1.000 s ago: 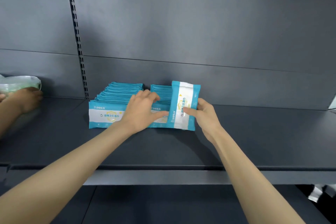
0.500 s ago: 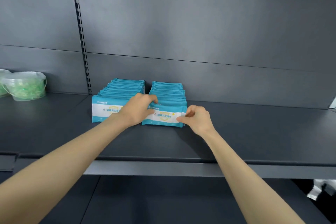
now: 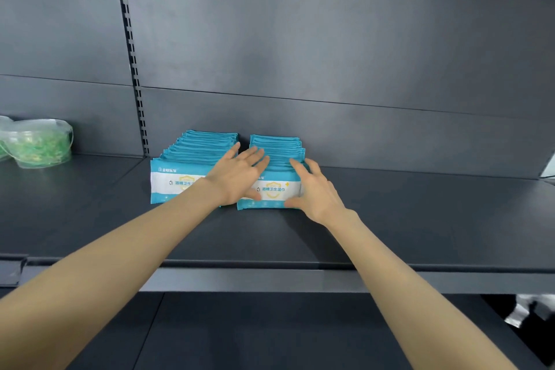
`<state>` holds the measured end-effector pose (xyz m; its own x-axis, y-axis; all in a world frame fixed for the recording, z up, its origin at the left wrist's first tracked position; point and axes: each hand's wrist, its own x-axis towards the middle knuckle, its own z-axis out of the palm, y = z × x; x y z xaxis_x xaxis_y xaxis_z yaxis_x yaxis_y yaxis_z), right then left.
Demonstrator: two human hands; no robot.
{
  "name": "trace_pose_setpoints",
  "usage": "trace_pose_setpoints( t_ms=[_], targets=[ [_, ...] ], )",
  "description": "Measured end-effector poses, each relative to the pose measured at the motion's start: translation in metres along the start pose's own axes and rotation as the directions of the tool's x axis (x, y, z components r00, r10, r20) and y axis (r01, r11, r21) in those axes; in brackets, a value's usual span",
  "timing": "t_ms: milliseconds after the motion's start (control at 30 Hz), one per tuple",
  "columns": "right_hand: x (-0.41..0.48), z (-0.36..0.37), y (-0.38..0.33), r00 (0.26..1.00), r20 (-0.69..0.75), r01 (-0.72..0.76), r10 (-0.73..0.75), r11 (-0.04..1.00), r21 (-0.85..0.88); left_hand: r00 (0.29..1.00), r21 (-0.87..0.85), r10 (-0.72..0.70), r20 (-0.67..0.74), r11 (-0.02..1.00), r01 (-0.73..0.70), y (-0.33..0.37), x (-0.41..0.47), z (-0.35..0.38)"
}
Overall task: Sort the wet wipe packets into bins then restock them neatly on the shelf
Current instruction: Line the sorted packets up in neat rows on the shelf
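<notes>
**Teal wet wipe packets (image 3: 204,144) in two rows, both hands spread on the right one**

Both rows stood on edge on the dark grey shelf (image 3: 405,219), close to the back panel (image 3: 330,135), with a narrow gap between them. The left row (image 3: 177,186) sat just beside the slotted upright (image 3: 132,54). The right row (image 3: 279,147) stood next to it, and its front packet (image 3: 274,189) faced outward, showing a white band with a printed label.

The left hand (image 3: 237,180) lay across the gap between the rows. Its fingers (image 3: 258,158) were straight and fanned over the top edges of the packets, and its thumb rested against the white face of the front packet. The right hand (image 3: 321,195) covered the right end of the same row. Its fingers (image 3: 298,167) were spread and only slightly bent over the top edges, and its thumb touched the front packet's lower right corner. Neither hand was curled round a packet; both only touched the row from above and in front.

At the far left, on the same level and well apart from the packets, stood a clear plastic tub (image 3: 39,144) with green contents.
</notes>
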<state>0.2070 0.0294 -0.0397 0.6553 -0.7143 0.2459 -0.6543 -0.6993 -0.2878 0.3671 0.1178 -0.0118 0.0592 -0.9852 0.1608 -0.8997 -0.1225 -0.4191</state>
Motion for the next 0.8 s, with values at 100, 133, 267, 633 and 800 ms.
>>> trace_pose_setpoints(
  t_ms=[100,133,267,633,800],
  targets=[
    [0.001,0.0,0.001,1.0,0.015,0.0,0.0,1.0,0.01,1.0,0.024,0.014,0.006,1.0,-0.014,0.003,0.002,0.002],
    [0.002,0.0,0.001,1.0,0.027,0.003,-0.003,1.0,-0.001,1.0,0.024,0.015,0.01,1.0,-0.015,0.002,0.003,0.002],
    [0.007,-0.004,0.001,0.997,0.052,0.059,-0.055,0.996,-0.073,0.998,0.012,0.044,0.037,0.999,-0.044,-0.002,0.006,0.004],
    [0.019,-0.005,-0.004,0.996,0.086,0.041,-0.021,0.972,-0.23,0.998,0.015,0.033,0.053,0.999,-0.034,-0.002,0.016,0.004],
    [0.014,-0.008,-0.009,0.995,0.102,0.016,0.01,0.967,-0.255,0.996,-0.054,0.01,0.084,0.999,-0.006,-0.002,0.012,0.0]
  ],
)
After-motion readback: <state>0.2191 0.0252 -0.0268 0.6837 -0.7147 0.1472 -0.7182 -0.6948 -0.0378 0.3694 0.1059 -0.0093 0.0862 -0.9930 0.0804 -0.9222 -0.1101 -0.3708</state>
